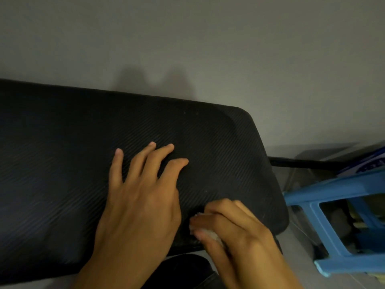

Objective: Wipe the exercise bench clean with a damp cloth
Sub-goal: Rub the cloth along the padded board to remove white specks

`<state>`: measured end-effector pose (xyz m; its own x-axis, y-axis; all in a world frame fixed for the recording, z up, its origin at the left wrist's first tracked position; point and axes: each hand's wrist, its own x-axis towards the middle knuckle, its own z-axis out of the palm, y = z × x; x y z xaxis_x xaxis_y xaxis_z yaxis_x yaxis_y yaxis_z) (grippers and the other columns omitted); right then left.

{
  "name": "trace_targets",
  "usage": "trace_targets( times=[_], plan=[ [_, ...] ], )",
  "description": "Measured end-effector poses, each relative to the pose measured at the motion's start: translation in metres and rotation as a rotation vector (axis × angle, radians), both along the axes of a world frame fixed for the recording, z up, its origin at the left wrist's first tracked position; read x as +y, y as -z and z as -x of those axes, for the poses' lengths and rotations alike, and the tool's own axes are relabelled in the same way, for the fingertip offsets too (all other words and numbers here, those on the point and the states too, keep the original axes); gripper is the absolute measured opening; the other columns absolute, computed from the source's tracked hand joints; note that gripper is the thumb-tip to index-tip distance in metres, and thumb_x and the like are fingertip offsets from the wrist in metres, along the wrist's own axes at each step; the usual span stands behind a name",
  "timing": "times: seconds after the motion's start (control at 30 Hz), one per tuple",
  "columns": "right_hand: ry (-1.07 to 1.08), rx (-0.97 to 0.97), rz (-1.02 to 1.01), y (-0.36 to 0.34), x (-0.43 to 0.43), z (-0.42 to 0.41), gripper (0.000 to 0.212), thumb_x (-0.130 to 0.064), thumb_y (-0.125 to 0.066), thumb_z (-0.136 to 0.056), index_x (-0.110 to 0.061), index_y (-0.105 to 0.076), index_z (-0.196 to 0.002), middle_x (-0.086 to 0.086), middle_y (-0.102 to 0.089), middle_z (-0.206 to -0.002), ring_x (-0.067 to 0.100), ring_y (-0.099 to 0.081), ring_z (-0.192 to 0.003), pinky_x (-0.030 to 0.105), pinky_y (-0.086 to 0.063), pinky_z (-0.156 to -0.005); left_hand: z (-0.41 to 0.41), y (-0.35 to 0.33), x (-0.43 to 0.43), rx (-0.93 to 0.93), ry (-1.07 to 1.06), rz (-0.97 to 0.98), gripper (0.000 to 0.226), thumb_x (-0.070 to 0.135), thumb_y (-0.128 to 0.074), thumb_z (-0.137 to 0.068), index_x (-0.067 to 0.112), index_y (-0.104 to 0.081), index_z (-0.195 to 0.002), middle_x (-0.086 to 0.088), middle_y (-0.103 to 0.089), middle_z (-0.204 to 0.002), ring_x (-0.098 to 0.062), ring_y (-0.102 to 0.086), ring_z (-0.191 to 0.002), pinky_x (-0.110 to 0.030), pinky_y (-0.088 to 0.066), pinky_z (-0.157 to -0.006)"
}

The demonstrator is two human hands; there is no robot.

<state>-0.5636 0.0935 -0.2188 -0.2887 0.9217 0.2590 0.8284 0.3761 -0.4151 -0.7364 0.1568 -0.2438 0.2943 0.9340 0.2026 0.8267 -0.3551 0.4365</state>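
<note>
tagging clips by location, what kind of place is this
Probably a room at home, not a gym: a black padded exercise bench by a plain wall, a blue plastic stool beside it.

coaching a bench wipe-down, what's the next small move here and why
Probably push the cloth, gripped in the right hand, away from the near edge across the bench toward its far right corner. It sits at the near edge, with open pad beyond, and the left hand rests flat on the pad.

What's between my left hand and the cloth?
Only bare black bench pad separates the left hand from the cloth, per the head view.
</note>
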Motion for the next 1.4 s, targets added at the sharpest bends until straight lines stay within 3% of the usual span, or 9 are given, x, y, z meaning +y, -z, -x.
trace_targets(
  times=[0.1,0.27,0.4,0.63,0.77,0.93,1.13,1.23,1.4],
  plan=[
    [0.013,0.009,-0.018,0.002,-0.003,-0.002,0.013,-0.029,-0.063,-0.097,-0.027,-0.074,-0.103,-0.01,-0.061,-0.101,0.01,-0.059,-0.085,0.02,-0.046,-0.077,0.002,-0.003,0.0,0.008,0.009,0.022,0.048,0.029,-0.034,-0.094,0.028,-0.06,-0.135,-0.001,-0.053,-0.149,-0.027,-0.042,-0.146,-0.065,-0.019,-0.122],
    [0.045,-0.03,-0.017,-0.001,0.025,-0.02,0.015,-0.026,-0.062,-0.098,-0.021,-0.074,-0.104,-0.004,-0.062,-0.101,0.015,-0.062,-0.09,0.028,-0.05,-0.082,0.0,-0.004,0.0,0.007,-0.002,0.041,0.045,0.031,-0.037,-0.097,0.029,-0.059,-0.135,-0.001,-0.051,-0.15,-0.027,-0.04,-0.146,-0.064,-0.019,-0.122],
    [0.192,-0.052,-0.056,-0.004,0.092,-0.052,0.008,-0.018,-0.067,-0.095,-0.016,-0.074,-0.098,0.001,-0.062,-0.097,0.01,-0.06,-0.084,0.008,-0.041,-0.079,-0.001,-0.004,-0.001,0.01,-0.008,0.035,0.044,0.031,-0.038,-0.098,0.028,-0.06,-0.135,-0.003,-0.052,-0.15,-0.028,-0.041,-0.146,-0.065,-0.021,-0.121],
    [0.42,-0.09,-0.039,-0.005,0.183,-0.087,0.013,-0.021,-0.067,-0.094,-0.012,-0.075,-0.101,0.01,-0.067,-0.103,0.02,-0.065,-0.092,0.01,-0.031,-0.075,0.0,-0.002,-0.001,0.021,0.003,0.014,0.043,0.03,-0.038,-0.099,0.027,-0.061,-0.136,-0.004,-0.053,-0.15,-0.029,-0.042,-0.145,-0.065,-0.022,-0.121],
    [0.361,-0.058,-0.072,-0.003,0.138,-0.083,0.012,-0.015,-0.065,-0.096,-0.01,-0.073,-0.104,0.009,-0.063,-0.101,0.02,-0.064,-0.09,0.014,-0.039,-0.081,0.001,-0.002,-0.001,0.018,0.012,0.005,0.042,0.031,-0.039,-0.1,0.027,-0.061,-0.135,-0.004,-0.053,-0.149,-0.029,-0.042,-0.145,-0.064,-0.022,-0.121],
    [0.274,-0.022,-0.115,-0.001,0.035,-0.077,0.014,-0.016,-0.066,-0.096,-0.011,-0.073,-0.106,0.0,-0.063,-0.103,0.015,-0.062,-0.094,0.031,-0.052,-0.086,-0.002,-0.001,-0.003,0.032,-0.001,-0.028,0.037,0.026,-0.044,-0.101,0.024,-0.064,-0.132,-0.008,-0.055,-0.146,-0.033,-0.044,-0.144,-0.066,-0.023,-0.12],
    [0.229,0.003,-0.079,-0.001,-0.007,-0.081,0.021,-0.019,-0.067,-0.093,-0.015,-0.073,-0.112,-0.006,-0.062,-0.106,0.013,-0.062,-0.098,0.031,-0.052,-0.086,-0.016,-0.002,-0.006,0.013,0.011,-0.078,0.035,0.015,-0.062,-0.089,0.019,-0.072,-0.122,-0.011,-0.065,-0.132,-0.038,-0.056,-0.132,-0.069,-0.034,-0.111],
    [0.175,0.005,-0.085,-0.001,-0.002,-0.087,0.018,-0.019,-0.067,-0.095,-0.014,-0.073,-0.112,-0.004,-0.062,-0.106,0.014,-0.062,-0.098,0.033,-0.053,-0.085,-0.027,-0.002,-0.008,-0.017,0.031,-0.086,0.03,0.014,-0.057,-0.097,0.021,-0.072,-0.121,-0.009,-0.063,-0.134,-0.036,-0.053,-0.135,-0.068,-0.033,-0.113],
    [0.131,0.082,-0.077,0.01,0.002,-0.102,0.02,-0.019,-0.066,-0.095,-0.012,-0.073,-0.113,-0.001,-0.061,-0.106,0.013,-0.061,-0.097,0.027,-0.051,-0.088,-0.035,-0.002,-0.007,-0.009,-0.005,-0.011,0.037,0.032,-0.046,-0.097,0.03,-0.068,-0.127,-0.001,-0.056,-0.144,-0.026,-0.042,-0.145,-0.054,-0.02,-0.123]
  ],
)
